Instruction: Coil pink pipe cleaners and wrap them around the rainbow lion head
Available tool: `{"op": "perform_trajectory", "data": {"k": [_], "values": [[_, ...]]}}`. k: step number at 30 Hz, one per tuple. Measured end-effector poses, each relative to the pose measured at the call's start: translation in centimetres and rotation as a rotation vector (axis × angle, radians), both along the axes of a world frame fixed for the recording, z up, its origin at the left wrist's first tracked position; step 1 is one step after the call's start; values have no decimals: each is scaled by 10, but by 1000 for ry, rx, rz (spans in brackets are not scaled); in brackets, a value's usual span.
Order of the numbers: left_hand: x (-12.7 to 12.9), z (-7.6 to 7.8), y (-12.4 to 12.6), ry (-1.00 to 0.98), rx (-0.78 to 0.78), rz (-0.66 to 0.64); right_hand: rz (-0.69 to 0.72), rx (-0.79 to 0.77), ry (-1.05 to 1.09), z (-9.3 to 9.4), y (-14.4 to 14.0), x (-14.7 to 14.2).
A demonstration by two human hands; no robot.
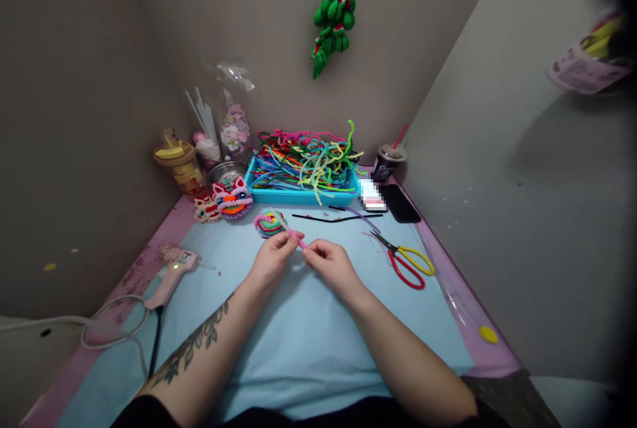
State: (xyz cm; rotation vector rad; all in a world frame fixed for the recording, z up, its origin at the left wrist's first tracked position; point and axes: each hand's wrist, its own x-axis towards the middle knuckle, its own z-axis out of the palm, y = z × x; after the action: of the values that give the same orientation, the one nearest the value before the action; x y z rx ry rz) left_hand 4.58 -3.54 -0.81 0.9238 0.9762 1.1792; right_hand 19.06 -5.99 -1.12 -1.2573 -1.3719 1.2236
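Observation:
My left hand (271,259) and my right hand (331,262) meet over the light blue mat (298,342) and pinch a short pink pipe cleaner piece (300,240) between their fingertips. Just beyond my left hand lies a small multicoloured coiled pipe cleaner piece (270,222). Red and yellow scissors (405,261) lie to the right of my right hand. A black pipe cleaner (333,217) and a purple one (365,219) lie farther back.
A blue tray (298,194) heaped with coloured pipe cleaners stands at the back. Lion-head craft figures (226,201), a pink glue gun (172,269) with its cord, cups, a black phone (401,204) and a drink can (385,161) ring the mat. Walls close in on three sides.

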Motion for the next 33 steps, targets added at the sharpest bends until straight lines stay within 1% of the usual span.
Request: {"op": "perform_trajectory", "data": {"k": [3, 6, 8, 9, 10, 12, 14, 17, 18, 20, 22, 25, 27, 33], "values": [[5, -5, -1, -18, -67, 67, -82, 191, -229, -1, -2, -1], [9, -8, -3, -5, -101, 123, -142, 406, -521, -2, -4, -4], [10, -9, -3, 21, -109, 148, -163, 489, -662, -3, -5, -5], [9, -8, -3, 37, -106, 148, -169, 504, -688, -3, -5, -6], [8, -7, -3, 52, -95, 134, -173, 504, -679, -4, -5, -6], [5, -3, -2, 73, -57, 73, -156, 452, -553, -4, -3, -5], [1, 1, -2, 67, -9, -8, -81, 321, -311, -4, 0, -4], [-2, 5, -2, 54, 53, -132, 97, 55, 42, -3, 5, -1], [-3, 6, -3, 57, 65, -171, 140, -9, 108, -3, 5, -1], [-3, 7, -5, 63, 70, -224, 181, -79, 168, -3, 6, 0], [-3, 7, -5, 53, 65, -216, 174, -85, 189, -5, 6, 1], [-4, 6, -3, 44, 83, -133, 143, -60, 190, -8, 6, 2], [-5, 4, 0, 57, 110, -103, 139, -40, 159, -8, 6, 3], [-7, -1, 2, 117, 155, -114, 113, 30, 116, -7, 5, 3]]}}
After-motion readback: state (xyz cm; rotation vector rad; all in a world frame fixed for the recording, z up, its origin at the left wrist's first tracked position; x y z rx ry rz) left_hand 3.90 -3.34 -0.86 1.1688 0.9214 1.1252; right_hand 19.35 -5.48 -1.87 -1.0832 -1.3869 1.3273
